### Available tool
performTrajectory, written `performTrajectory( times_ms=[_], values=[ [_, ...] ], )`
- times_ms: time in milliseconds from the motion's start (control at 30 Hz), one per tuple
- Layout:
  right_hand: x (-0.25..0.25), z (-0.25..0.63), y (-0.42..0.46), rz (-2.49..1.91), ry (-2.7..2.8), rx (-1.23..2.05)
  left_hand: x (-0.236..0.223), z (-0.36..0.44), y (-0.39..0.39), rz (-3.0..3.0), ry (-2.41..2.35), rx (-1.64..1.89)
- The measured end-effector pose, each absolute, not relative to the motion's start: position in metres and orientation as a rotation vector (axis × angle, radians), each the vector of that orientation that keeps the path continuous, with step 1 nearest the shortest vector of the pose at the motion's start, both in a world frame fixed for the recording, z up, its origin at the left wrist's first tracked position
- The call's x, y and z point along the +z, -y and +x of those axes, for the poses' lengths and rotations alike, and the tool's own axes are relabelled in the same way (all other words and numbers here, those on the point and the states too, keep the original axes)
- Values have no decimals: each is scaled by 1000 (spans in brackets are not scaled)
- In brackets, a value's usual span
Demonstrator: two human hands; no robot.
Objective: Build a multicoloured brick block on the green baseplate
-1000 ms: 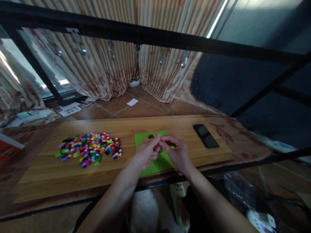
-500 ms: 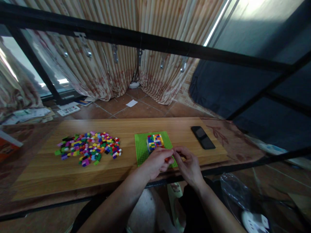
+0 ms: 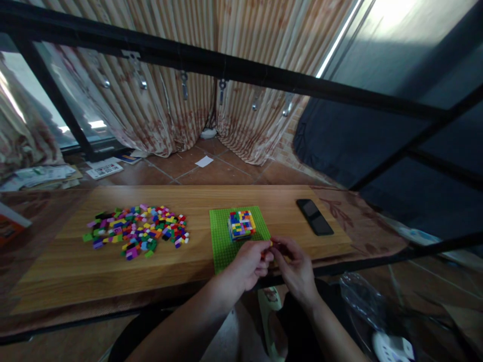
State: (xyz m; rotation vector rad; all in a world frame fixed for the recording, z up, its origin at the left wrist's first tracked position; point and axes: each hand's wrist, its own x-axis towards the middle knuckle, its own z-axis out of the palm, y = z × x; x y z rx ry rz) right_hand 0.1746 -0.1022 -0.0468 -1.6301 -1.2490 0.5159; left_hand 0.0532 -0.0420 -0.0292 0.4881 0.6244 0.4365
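Note:
My left hand (image 3: 252, 262) is closed at the near right edge of the green baseplate (image 3: 219, 236), with a bit of an orange toy brick (image 3: 263, 255) showing between its fingers. The fingertips of my right hand (image 3: 296, 266) pinch together against those of the left. A speck of yellow shows where they meet; which hand grips it is too small to tell. Just beyond my hands, a block of stacked multicoloured toy bricks (image 3: 242, 224) stands on the baseplate, touched by neither hand.
Many loose bricks (image 3: 139, 229) lie spread on the left of the wooden table (image 3: 181, 276). A black phone (image 3: 314, 217) rests at the right. A dark metal bar (image 3: 241, 68) crosses in front of the curtains, with clips hanging from it.
Both hands have shifted slightly toward me, staying together at the fingertips. More of the stacked block now shows. The view has tilted a little.

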Motion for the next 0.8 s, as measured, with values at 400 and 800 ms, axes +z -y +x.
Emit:
performTrajectory(
  times_ms=[400,800],
  values=[
    [-43,164,83,-1614,1350,364,-21,47,39,710,-884,533],
    [-72,140,55,-1548,916,390,12,-30,-18,1048,-1195,986]
  ],
)
